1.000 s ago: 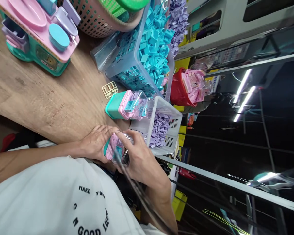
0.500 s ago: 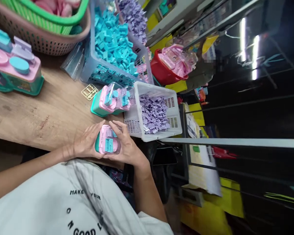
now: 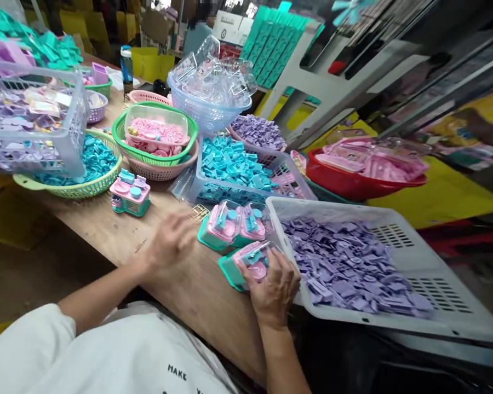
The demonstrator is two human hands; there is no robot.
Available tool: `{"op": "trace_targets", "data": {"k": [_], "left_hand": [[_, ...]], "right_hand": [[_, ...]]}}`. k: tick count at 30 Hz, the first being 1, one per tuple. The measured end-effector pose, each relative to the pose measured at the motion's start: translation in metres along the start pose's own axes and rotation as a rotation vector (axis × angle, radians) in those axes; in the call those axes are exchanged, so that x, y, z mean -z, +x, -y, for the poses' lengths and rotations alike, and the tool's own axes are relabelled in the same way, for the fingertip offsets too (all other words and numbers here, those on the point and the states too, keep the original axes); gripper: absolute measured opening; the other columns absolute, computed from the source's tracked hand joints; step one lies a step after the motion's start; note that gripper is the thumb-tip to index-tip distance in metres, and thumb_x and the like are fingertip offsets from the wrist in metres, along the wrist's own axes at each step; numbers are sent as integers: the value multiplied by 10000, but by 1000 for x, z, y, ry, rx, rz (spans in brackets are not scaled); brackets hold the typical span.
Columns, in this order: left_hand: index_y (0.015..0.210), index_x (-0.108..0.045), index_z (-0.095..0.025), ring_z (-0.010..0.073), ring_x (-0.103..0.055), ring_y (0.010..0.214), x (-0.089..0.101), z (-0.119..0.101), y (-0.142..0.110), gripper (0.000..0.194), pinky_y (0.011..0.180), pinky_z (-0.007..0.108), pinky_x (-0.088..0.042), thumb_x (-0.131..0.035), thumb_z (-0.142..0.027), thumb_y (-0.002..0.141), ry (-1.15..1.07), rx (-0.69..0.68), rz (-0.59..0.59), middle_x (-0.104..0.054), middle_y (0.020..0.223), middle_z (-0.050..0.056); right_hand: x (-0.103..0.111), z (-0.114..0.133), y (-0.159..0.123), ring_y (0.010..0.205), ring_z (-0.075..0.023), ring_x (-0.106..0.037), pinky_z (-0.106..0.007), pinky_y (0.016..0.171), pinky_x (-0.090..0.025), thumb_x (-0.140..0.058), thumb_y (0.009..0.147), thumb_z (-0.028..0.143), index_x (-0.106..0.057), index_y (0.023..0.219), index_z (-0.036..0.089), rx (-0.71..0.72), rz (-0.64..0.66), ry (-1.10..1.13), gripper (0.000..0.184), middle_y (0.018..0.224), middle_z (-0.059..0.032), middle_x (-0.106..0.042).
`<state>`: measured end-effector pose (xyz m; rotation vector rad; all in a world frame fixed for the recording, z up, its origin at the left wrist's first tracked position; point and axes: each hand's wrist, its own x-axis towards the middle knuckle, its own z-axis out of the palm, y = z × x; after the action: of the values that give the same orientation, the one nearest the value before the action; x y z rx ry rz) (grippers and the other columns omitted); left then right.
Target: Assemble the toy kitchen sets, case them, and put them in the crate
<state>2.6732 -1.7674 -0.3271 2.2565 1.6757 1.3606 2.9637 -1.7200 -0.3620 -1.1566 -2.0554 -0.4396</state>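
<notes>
My right hand (image 3: 273, 284) grips a small toy kitchen (image 3: 233, 268) with a teal base, a pink top and a clear cover. It stands on the table, close to the white crate. Right behind it are two similar covered toy kitchens (image 3: 219, 230). My left hand (image 3: 166, 241) is over the table, smeared by motion, and its fingers do not show clearly. A beige plastic sprue of tiny parts (image 3: 199, 212) lies just beyond it. Farther left stands a toy kitchen without a visible cover (image 3: 130, 192), with a pink top and blue and purple pieces.
A white crate of purple parts (image 3: 283, 241) borders my right side. Behind are a bin of blue parts (image 3: 195, 186), a green basket of pink parts (image 3: 115, 131), a blue basket of clear covers (image 3: 205, 115) and a red basin (image 3: 332, 180). A person sits far back.
My view has swung left and up. The toy kitchen, earlier between both hands near my body, now stands beside the other covered ones under my right hand. My left hand has let go and moved left.
</notes>
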Motion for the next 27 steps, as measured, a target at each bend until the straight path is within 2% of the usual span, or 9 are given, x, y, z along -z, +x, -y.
{"op": "trace_targets", "data": {"k": [2,5,8,10,14,18,22,25,27], "left_hand": [[1302,-579,-197,304,-552,1302,48,44,12,381,1135,538,-425,-586,-302,936,219,141,-200,-617,1345,160],[1327,-573,-178,347,-532,1335,98,106,22,481,1159,574,-377,-567,-464,942,379,310,-284,-606,1354,196],[1383,-544,-169,374,-516,1362,111,143,23,606,1165,571,-371,-504,-582,942,357,340,-243,-589,1361,222],[1425,-510,-123,395,-471,1409,106,149,19,714,1203,561,-336,-484,-642,935,345,339,-195,-559,1404,222],[1458,-448,-33,427,-476,1393,82,128,13,809,1175,585,-360,-459,-659,947,326,326,-179,-529,1430,253],[1504,-396,-61,422,-497,1367,57,92,8,765,1138,617,-390,-496,-593,963,378,281,-196,-537,1401,290],[1523,-363,-93,416,-521,1332,26,49,-14,695,1107,629,-424,-470,-533,996,403,285,-202,-555,1381,265],[1516,-388,-157,367,-599,1233,7,15,-34,618,1028,557,-508,-493,-484,1003,330,276,-37,-587,1355,213],[1511,-389,-205,303,-658,1141,8,2,-40,571,946,465,-566,-504,-454,1010,242,266,52,-592,1356,174]], "right_hand": [[-12,0,0,1235,-358,-592,-528,1033,-485,-560,997,493,-469,1447,153,-36,-38,-18,571,1291,-218,-629],[-27,4,7,1287,-358,-565,-539,1067,-471,-477,1025,499,-445,1454,143,-85,-67,-17,558,1337,-232,-601],[-30,15,14,1351,-377,-504,-574,1098,-442,-455,1026,512,-419,1486,139,-148,-98,-44,593,1378,-248,-544],[-25,30,19,1385,-379,-461,-583,1118,-419,-469,1022,502,-421,1497,149,-158,-120,-52,594,1397,-244,-510],[-20,75,45,1460,-349,-369,-549,1190,-348,-509,1015,464,-518,1454,185,-118,-3,-2,520,1464,-197,-484],[-37,106,105,1543,-349,-267,-557,1256,-230,-539,999,492,-471,1535,230,-107,278,74,601,1594,-150,-431],[-54,102,140,1529,-378,-329,-588,1249,-246,-571,989,419,-396,1577,107,-209,588,77,688,1631,-207,-391],[-60,90,134,1539,-391,-313,-615,1238,-255,-541,1000,417,-377,1579,67,-225,588,41,697,1649,-219,-342],[-60,83,126,1526,-390,-340,-618,1231,-265,-544,997,405,-411,1560,64,-184,553,40,671,1634,-221,-370]]}}
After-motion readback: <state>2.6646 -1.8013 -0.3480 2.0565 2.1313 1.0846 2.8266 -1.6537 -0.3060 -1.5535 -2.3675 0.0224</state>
